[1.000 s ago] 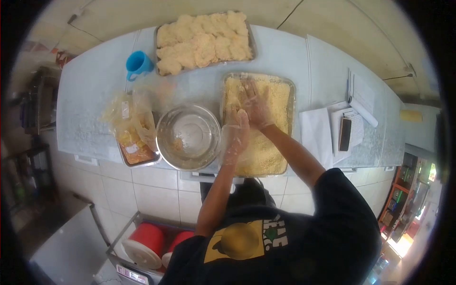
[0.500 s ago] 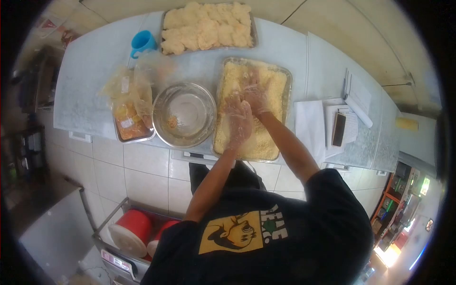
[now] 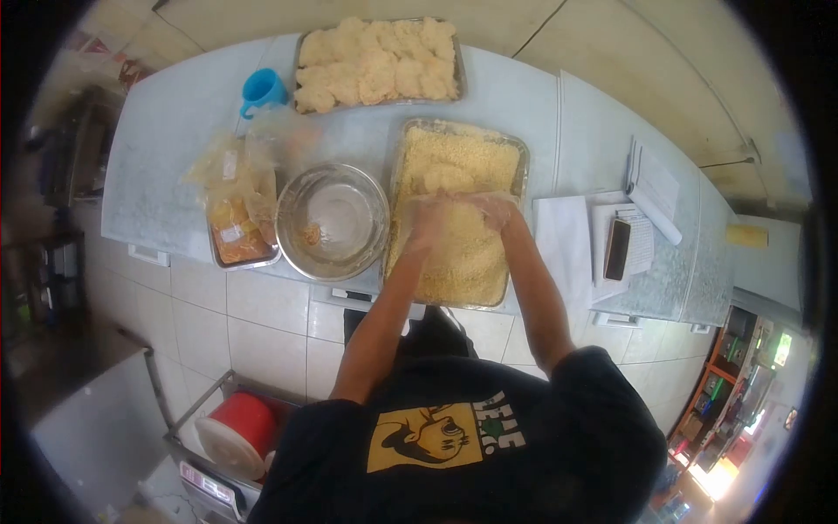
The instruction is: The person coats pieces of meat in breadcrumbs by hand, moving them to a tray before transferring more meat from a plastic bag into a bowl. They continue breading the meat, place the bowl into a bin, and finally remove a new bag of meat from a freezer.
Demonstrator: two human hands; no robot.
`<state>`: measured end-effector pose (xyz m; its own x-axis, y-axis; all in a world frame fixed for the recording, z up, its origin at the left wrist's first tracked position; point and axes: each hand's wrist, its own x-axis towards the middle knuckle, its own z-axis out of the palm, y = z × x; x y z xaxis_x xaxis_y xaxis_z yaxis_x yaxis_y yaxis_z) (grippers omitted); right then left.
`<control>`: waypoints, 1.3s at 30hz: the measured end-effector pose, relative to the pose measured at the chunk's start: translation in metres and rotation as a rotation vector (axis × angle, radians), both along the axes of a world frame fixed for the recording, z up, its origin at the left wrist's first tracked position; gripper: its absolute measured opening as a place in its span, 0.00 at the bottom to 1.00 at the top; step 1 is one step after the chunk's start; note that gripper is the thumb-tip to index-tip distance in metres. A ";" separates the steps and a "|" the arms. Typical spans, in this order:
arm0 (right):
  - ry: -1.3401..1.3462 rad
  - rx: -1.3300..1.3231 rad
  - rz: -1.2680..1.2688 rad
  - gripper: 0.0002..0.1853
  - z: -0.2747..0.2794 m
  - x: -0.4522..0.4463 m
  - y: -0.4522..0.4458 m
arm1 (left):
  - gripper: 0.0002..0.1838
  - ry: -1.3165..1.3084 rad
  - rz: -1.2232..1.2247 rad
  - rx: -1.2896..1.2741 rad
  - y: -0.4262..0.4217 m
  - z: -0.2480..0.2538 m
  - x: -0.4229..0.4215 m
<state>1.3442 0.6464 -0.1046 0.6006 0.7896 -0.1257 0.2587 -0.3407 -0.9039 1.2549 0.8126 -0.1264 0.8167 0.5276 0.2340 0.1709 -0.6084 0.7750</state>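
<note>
Left hand (image 3: pixel 425 220) and right hand (image 3: pixel 494 210) are over the tray (image 3: pixel 525 173) of crumbs (image 3: pixel 463 266), fingers too blurred to tell spread; bowl (image 3: pixel 353 210) just left of tray.

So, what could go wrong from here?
Crumbs might spill over the near rim of the crumb tray, which sits at the front edge of the counter. The left hand could bump the metal bowl, close beside that tray. Stray crumbs from the right hand might land on the papers and phone.
</note>
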 end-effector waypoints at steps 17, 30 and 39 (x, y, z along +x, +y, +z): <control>-0.074 -0.454 -0.055 0.38 0.130 0.021 0.043 | 0.22 0.115 -0.422 0.164 0.049 0.040 0.017; -0.320 -0.329 0.001 0.23 0.094 0.034 0.048 | 0.14 0.450 -0.243 0.367 0.025 0.076 -0.022; -0.328 -0.431 -0.010 0.19 0.193 0.036 0.055 | 0.13 0.164 -0.189 0.222 -0.003 0.104 -0.047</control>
<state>1.3801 0.7011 0.0885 0.6696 0.7022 -0.2418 0.4987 -0.6664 -0.5543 1.2079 0.8092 -0.0226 0.9315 0.3138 0.1838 0.1501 -0.7921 0.5917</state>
